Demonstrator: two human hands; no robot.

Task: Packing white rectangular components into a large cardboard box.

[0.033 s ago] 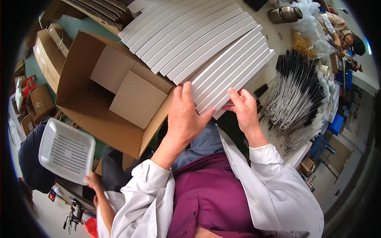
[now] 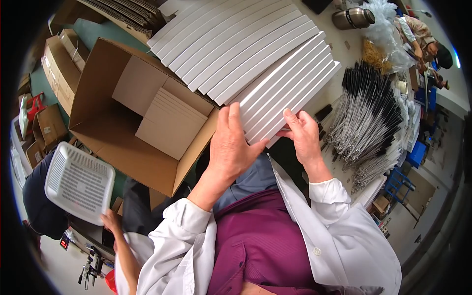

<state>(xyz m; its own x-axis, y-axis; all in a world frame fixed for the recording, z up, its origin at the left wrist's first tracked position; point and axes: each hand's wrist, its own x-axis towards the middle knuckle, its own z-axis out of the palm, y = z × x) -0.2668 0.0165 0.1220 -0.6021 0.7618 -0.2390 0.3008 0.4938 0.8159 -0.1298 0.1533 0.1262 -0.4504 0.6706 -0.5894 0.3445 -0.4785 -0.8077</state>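
Note:
A group of long, slim white boxes (image 2: pixel 290 91) lies side by side on the table, their near ends reaching over its edge. My left hand (image 2: pixel 230 142) grips the near left end of this group, with fingers along the left side and the thumb across the front ends. At the near right side, my right hand (image 2: pixel 303 137) is closed on the same boxes, thumb on top and fingers partly hidden below. Beyond them, a larger row of white boxes (image 2: pixel 231 46) fans across the table. Left of my hands, an open cardboard carton (image 2: pixel 123 150) contains several flat-sided white boxes (image 2: pixel 169 123).
Black-and-silver thin rods (image 2: pixel 364 113) are heaped on the table at right, with a metal flask (image 2: pixel 353 18) farther back. At left, another person's hand (image 2: pixel 110 220) holds a white plastic basket (image 2: pixel 81 182). Cardboard boxes (image 2: pixel 56 66) stand at far left.
My left hand has shifted slightly right, and the near boxes it grips sit a little closer together. The other person's basket has moved slightly left and the hand on it downward-left.

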